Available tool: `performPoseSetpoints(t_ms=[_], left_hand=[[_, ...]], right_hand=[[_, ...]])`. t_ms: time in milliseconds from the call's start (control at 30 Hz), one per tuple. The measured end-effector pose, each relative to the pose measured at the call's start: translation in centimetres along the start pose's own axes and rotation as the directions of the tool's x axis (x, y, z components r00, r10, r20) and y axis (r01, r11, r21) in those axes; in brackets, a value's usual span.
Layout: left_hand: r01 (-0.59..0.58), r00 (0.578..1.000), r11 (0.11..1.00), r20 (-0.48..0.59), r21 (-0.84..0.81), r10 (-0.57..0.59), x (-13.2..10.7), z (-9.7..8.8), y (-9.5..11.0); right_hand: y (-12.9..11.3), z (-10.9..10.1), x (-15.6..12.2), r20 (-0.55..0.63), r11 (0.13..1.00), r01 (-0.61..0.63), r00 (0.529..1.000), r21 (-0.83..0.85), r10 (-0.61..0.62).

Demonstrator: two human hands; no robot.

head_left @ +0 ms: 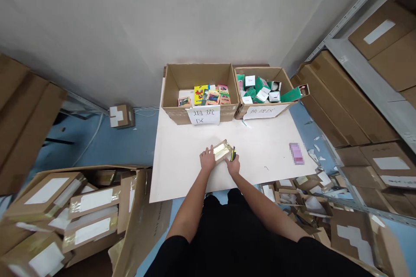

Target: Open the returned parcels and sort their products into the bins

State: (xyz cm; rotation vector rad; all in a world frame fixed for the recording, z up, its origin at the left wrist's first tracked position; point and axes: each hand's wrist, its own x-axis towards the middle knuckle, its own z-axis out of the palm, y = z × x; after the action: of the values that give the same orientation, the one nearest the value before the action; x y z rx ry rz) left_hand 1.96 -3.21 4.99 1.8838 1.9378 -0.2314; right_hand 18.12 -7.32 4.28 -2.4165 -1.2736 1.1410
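A small taped cardboard box with a pale label lies on the white table, slightly tilted across it. My left hand grips the box's left end, fingers over its top and side. My right hand is closed around a yellow-and-black box cutter, held upright against the box's right end. Whether the blade touches the tape is too small to make out.
At the table's back stand a carton of colourful small packs and a carton of green-and-white boxes, both with handwritten signs. A blurred pink item lies right. Big bins of parcels and opened cartons flank me; shelving stands right.
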Motion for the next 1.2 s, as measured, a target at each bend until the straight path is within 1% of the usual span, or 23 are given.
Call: performPoseSetpoints(t_ms=[33, 100, 167, 200, 233, 300, 367, 400, 467, 500, 533, 600, 667, 733, 800, 833, 867, 933, 967, 1033, 1100, 1133, 1200], left_hand=[[0.058, 0.998, 0.998, 0.023, -0.014, -0.058, -0.6, 0.4, 0.6], [0.131, 0.983, 0.988, 0.142, -0.087, -0.118, -1.8, 0.9, 1.9], [0.128, 0.96, 0.977, 0.268, -0.172, -0.079, -2.7, 1.0, 3.0], [0.11, 0.956, 0.974, 0.289, -0.197, -0.049, -3.0, 0.9, 3.4], [0.09, 0.962, 0.976, 0.269, -0.2, -0.034, -3.2, 0.7, 3.7], [0.057, 0.99, 0.986, 0.135, -0.155, -0.036, -3.2, 0.1, 3.9], [-0.004, 1.0, 0.996, 0.004, -0.087, 0.005, -2.6, -0.3, 4.0], [-0.059, 0.998, 0.997, -0.021, -0.049, 0.058, -2.3, -0.3, 4.0], [-0.184, 0.983, 0.983, 0.024, 0.019, 0.184, -1.6, 0.0, 4.2], [-0.224, 0.973, 0.974, 0.063, 0.046, 0.221, -1.4, 0.5, 4.4], [-0.236, 0.969, 0.969, 0.095, 0.07, 0.229, -1.4, 1.1, 4.8], [-0.178, 0.98, 0.977, 0.111, 0.116, 0.165, -1.7, 2.5, 6.0], [-0.079, 0.994, 0.985, 0.089, 0.154, 0.066, -2.2, 3.7, 7.6], [-0.027, 0.996, 0.986, 0.084, 0.165, 0.014, -2.8, 4.3, 9.3], [-0.039, 0.997, 0.991, 0.074, 0.13, 0.03, -3.2, 4.3, 10.4], [-0.054, 0.998, 0.994, 0.048, 0.098, 0.05, -3.3, 4.2, 10.7], [-0.066, 0.998, 0.996, 0.009, 0.064, 0.065, -3.3, 4.0, 10.8], [-0.074, 0.995, 0.997, -0.061, 0.016, 0.075, -3.2, 4.0, 10.5], [-0.075, 0.994, 0.997, -0.072, 0.007, 0.076, -3.0, 4.1, 10.3], [-0.079, 0.996, 0.997, -0.043, 0.0, 0.079, -2.8, 4.8, 9.9], [-0.076, 0.997, 0.997, -0.009, -0.011, 0.076, -2.5, 5.7, 9.7], [-0.073, 0.997, 0.997, -0.004, -0.019, 0.073, -2.4, 6.2, 9.7], [-0.066, 0.998, 0.997, -0.006, -0.036, 0.066, -2.3, 6.9, 9.8]], right_hand=[[-0.6, -0.3, 1.2, -0.014, 1.0, -0.009, 1.0, -0.006, 0.009], [-2.1, -1.6, 4.0, 0.002, 0.999, -0.038, 0.999, 0.017, 0.038], [-3.6, -3.7, 6.9, 0.056, 1.0, -0.024, 0.998, 0.007, 0.024], [-4.2, -4.8, 8.2, 0.045, 1.0, 0.021, 0.999, -0.006, -0.021], [-4.6, -6.0, 9.2, 0.024, 0.997, 0.072, 0.997, -0.02, -0.071], [-4.6, -8.0, 10.5, -0.024, 0.987, 0.148, 0.988, -0.056, -0.15], [-3.4, -9.2, 10.4, -0.055, 0.979, 0.179, 0.981, -0.099, -0.185], [-2.3, -9.5, 9.9, -0.054, 0.975, 0.184, 0.98, -0.122, -0.192], [0.2, -9.2, 8.4, -0.012, 0.967, 0.193, 0.98, -0.166, -0.198], [1.5, -8.8, 7.7, 0.028, 0.963, 0.201, 0.98, -0.182, -0.199], [2.8, -8.3, 7.0, 0.065, 0.961, 0.206, 0.978, -0.187, -0.197], [4.4, -7.4, 6.3, 0.107, 0.971, 0.178, 0.981, -0.161, -0.162], [4.8, -7.4, 6.8, 0.098, 0.988, 0.113, 0.99, -0.108, -0.103], [4.2, -8.4, 8.1, 0.051, 0.996, 0.06, 0.997, -0.061, -0.057], [3.3, -10.2, 9.9, 0.008, 0.998, 0.052, 0.999, -0.025, -0.052], [3.0, -11.2, 10.6, 0.001, 0.998, 0.06, 0.998, -0.007, -0.06], [2.9, -12.2, 11.3, 0.003, 0.997, 0.071, 0.997, 0.007, -0.071], [3.4, -14.0, 11.8, 0.05, 0.994, 0.107, 0.993, 0.035, -0.108], [3.9, -14.7, 11.7, 0.091, 0.99, 0.131, 0.987, 0.046, -0.135], [5.2, -15.7, 10.9, 0.193, 0.981, 0.186, 0.962, 0.05, -0.193], [6.2, -16.1, 9.8, 0.288, 0.967, 0.253, 0.927, -0.009, -0.24], [6.4, -16.2, 9.2, 0.313, 0.955, 0.29, 0.915, -0.068, -0.255], [6.4, -15.9, 8.2, 0.316, 0.905, 0.364, 0.904, -0.219, -0.286]])
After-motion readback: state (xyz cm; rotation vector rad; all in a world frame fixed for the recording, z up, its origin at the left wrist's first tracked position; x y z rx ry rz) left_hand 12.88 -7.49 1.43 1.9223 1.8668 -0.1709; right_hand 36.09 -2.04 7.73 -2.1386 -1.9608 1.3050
